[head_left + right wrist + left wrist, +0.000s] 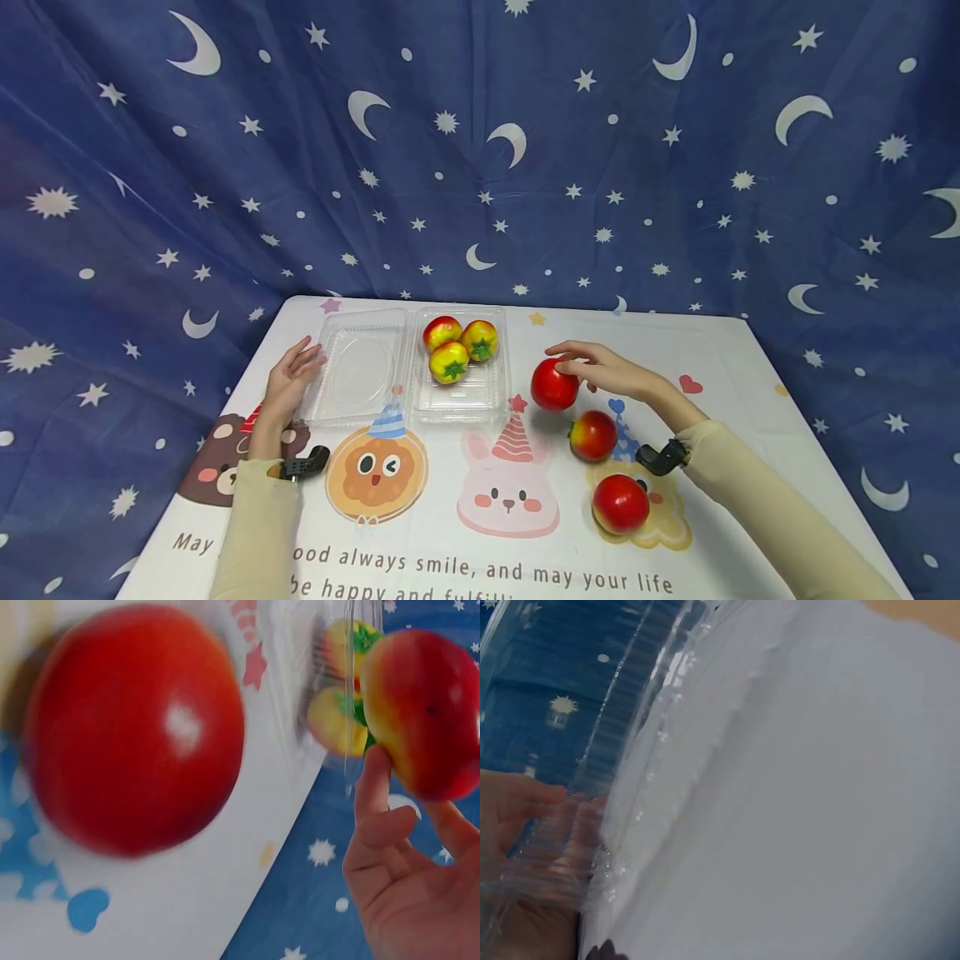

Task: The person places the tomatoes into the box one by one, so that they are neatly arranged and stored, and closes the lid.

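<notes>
A clear plastic clamshell box lies unfolded, its lid (356, 367) on the left and its base (461, 400) on the right. Beside the lid's left edge is my left hand (291, 379), fingers loosely bent and nothing gripped; the left wrist view shows fingers (577, 832) through the clear plastic. My right hand (600, 367) pinches a tomato-like fruit (553, 386), red on top and yellowish lower down, held to the right of the base. In the right wrist view, fingertips press this fruit (427, 712) from below and the side.
Three red-and-yellow fruits with green calyxes (450, 362) sit in the back of the base. Two more red fruits lie on the right of the table, one (593, 436) behind the other (621, 504). A printed white cloth (420, 550) covers the table; a starry blue curtain (420, 150) hangs behind.
</notes>
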`<state>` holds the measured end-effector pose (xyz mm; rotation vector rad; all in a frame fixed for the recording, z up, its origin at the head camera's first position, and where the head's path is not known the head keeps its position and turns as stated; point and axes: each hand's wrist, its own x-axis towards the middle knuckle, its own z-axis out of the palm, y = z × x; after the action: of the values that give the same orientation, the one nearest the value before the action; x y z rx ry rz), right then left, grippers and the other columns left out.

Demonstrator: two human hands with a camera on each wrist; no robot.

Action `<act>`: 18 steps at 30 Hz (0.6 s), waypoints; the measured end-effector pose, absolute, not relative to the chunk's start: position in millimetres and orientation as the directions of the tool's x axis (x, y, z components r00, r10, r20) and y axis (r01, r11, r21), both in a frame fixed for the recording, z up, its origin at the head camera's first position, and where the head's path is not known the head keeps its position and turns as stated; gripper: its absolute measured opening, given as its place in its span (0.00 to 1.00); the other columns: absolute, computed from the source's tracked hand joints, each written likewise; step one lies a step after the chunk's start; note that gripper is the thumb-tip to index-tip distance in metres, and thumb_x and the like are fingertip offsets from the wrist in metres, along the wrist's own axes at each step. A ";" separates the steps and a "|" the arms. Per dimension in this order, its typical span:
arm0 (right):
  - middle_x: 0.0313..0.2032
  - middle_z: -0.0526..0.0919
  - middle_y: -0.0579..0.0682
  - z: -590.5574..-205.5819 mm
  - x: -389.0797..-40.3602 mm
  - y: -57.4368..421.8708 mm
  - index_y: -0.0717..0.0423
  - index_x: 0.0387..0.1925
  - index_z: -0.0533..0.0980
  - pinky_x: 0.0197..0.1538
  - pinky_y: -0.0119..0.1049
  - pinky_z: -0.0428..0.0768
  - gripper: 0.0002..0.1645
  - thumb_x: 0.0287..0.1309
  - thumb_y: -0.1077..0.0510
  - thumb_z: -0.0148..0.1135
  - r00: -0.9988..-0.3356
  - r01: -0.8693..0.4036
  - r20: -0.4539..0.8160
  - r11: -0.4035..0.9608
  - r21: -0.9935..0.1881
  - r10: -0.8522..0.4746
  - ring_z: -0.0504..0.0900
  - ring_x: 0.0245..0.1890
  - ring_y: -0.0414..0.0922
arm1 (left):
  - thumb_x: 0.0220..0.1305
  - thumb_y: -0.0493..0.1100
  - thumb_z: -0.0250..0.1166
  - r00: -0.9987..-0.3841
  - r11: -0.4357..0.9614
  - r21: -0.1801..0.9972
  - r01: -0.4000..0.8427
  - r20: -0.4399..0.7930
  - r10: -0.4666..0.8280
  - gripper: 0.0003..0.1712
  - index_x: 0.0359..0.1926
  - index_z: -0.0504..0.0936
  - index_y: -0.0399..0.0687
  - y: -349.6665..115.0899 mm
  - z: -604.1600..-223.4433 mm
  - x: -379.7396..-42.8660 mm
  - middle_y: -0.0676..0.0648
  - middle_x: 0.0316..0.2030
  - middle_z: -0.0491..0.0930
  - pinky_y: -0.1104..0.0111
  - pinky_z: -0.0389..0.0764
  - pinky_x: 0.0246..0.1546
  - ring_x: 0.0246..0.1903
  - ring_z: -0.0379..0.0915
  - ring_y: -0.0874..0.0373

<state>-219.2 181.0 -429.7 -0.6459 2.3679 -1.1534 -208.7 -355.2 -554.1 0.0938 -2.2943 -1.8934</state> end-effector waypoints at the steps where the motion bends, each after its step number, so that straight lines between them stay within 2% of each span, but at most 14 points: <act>1: 0.59 0.75 0.62 -430.1 -220.6 176.8 0.56 0.65 0.72 0.36 0.41 0.81 0.28 0.67 0.49 0.55 -0.805 -0.219 -0.164 0.542 -0.811 -0.570 0.75 0.48 0.54 | 0.70 0.34 0.60 -0.984 0.196 0.979 0.061 0.092 -0.153 0.38 0.76 0.54 0.39 -355.9 -555.5 -209.3 0.31 0.68 0.63 0.86 0.69 0.51 0.58 0.74 0.62; 3: 0.58 0.77 0.61 -431.6 -223.5 168.2 0.56 0.63 0.73 0.35 0.40 0.80 0.26 0.68 0.50 0.54 -0.815 -0.210 -0.156 0.534 -0.819 -0.559 0.75 0.46 0.53 | 0.70 0.34 0.60 -0.984 0.194 0.978 0.071 0.101 -0.149 0.38 0.76 0.54 0.39 -356.4 -556.7 -209.4 0.30 0.68 0.63 0.86 0.70 0.51 0.56 0.74 0.65; 5: 0.55 0.78 0.60 -432.8 -225.8 158.5 0.57 0.60 0.75 0.34 0.39 0.80 0.25 0.68 0.49 0.54 -0.827 -0.192 -0.154 0.530 -0.826 -0.540 0.77 0.42 0.52 | 0.70 0.34 0.60 -0.984 0.203 0.977 0.069 0.100 -0.150 0.38 0.76 0.54 0.39 -356.1 -556.0 -209.1 0.30 0.68 0.64 0.86 0.70 0.50 0.57 0.74 0.63; 11: 0.46 0.82 0.58 -435.0 -229.3 127.1 0.61 0.54 0.73 0.35 0.43 0.83 0.24 0.67 0.47 0.56 -0.866 -0.074 -0.205 0.522 -0.850 -0.456 0.83 0.28 0.50 | 0.69 0.32 0.60 -0.985 0.202 0.978 0.044 0.076 -0.153 0.38 0.75 0.54 0.35 -350.8 -540.5 -203.7 0.29 0.68 0.63 0.86 0.70 0.49 0.64 0.67 0.42; 14: 0.42 0.83 0.59 -435.9 -231.0 112.4 0.63 0.55 0.70 0.35 0.44 0.85 0.27 0.66 0.46 0.59 -0.875 -0.023 -0.227 0.503 -0.864 -0.429 0.84 0.27 0.49 | 0.69 0.32 0.60 -0.986 0.196 0.980 0.032 0.063 -0.156 0.38 0.74 0.54 0.33 -346.7 -531.9 -200.5 0.28 0.67 0.63 0.86 0.71 0.49 0.65 0.63 0.35; 18: 0.40 0.83 0.60 -436.0 -232.7 93.1 0.61 0.60 0.70 0.33 0.43 0.86 0.29 0.66 0.47 0.60 -0.865 0.017 -0.247 0.466 -0.884 -0.437 0.85 0.26 0.52 | 0.69 0.32 0.60 -0.985 0.182 0.983 0.037 0.067 -0.158 0.38 0.75 0.54 0.34 -348.1 -535.2 -202.4 0.28 0.67 0.63 0.86 0.71 0.49 0.65 0.63 0.37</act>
<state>-232.7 93.1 -436.0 -0.3506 2.2759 -1.3797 -202.4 -348.1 -535.2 0.1186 -2.2928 -1.9126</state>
